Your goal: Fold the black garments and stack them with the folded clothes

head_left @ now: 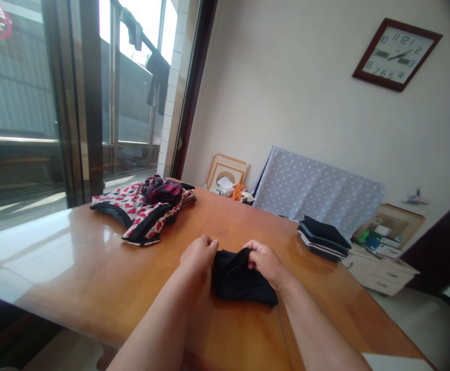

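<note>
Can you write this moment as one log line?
left hand: grips black cloth | right hand: grips black cloth | on table: patterned clothes pile, folded dark stack

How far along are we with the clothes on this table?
Done: a neat stack of folded clothes sits on the right of the table. In hand: the left hand and right hand both pinch a black garment lying mid-table. Left: a loose pile of patterned clothes at the far left, not folded.
</note>
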Demonstrator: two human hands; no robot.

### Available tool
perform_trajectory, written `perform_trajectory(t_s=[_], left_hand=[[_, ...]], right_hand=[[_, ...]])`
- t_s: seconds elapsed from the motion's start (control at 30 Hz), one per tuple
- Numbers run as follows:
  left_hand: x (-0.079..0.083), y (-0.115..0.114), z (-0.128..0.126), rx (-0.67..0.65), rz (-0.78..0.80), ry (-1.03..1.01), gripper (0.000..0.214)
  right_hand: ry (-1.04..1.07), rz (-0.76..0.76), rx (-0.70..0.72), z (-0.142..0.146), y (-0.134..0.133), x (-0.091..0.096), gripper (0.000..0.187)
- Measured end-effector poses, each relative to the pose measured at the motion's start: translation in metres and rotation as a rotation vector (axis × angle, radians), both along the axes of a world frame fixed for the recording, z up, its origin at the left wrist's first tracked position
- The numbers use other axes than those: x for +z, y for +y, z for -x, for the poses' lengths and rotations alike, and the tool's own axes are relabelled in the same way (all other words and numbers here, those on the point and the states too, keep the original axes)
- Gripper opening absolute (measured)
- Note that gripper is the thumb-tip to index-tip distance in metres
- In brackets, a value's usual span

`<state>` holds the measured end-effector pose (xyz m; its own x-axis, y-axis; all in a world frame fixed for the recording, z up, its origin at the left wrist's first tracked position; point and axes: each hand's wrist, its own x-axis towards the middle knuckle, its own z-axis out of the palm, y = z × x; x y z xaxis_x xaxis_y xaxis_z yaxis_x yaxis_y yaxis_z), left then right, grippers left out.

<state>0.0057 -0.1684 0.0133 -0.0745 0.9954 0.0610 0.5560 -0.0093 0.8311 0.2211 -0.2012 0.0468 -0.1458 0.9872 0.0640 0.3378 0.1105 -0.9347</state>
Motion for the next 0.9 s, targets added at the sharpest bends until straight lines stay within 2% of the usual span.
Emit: perform_trajectory(t_s=[0.1,0.2,0.37,0.53,0.6,0.7,0.8,0.9], left_hand=[[-0.007,0.0,-0.002,-0.004,-0.076,0.17,0.024],[-0.01,-0.001,-0.005,-0.069,-0.11,0.195,0.01],[-0.009,0.004,-0.007,-0.129,-0.205,0.107,0.011],[-0.004,0.005,-0.015,-0.262,-0.274,-0.118,0.019],[-0.002,0.004,-0.017,-0.29,-0.245,-0.25,0.025],[-0.002,0.005,-0.017,-0.21,-0.093,-0.371,0.03],[-0.008,0.008,-0.013,-0.106,0.037,-0.358,0.024],[-0.015,0.011,-0.013,-0.102,0.078,-0.321,0.021]], right_hand=[[-0.021,-0.007,0.007,-0.002,0.0,0.003,0.017],[-0.053,-0.016,0.021,0.001,0.003,0.006,0.015],[-0.131,-0.034,0.056,0.007,0.012,0.001,0.016],[-0.148,-0.059,0.074,0.016,0.022,-0.011,0.036],[-0.142,-0.078,0.076,0.017,0.022,-0.013,0.037],[-0.148,-0.092,0.054,0.014,0.017,-0.013,0.022],[-0.121,-0.078,0.001,0.005,0.011,-0.013,0.018],[-0.068,-0.04,-0.036,-0.002,0.01,-0.014,0.022]])
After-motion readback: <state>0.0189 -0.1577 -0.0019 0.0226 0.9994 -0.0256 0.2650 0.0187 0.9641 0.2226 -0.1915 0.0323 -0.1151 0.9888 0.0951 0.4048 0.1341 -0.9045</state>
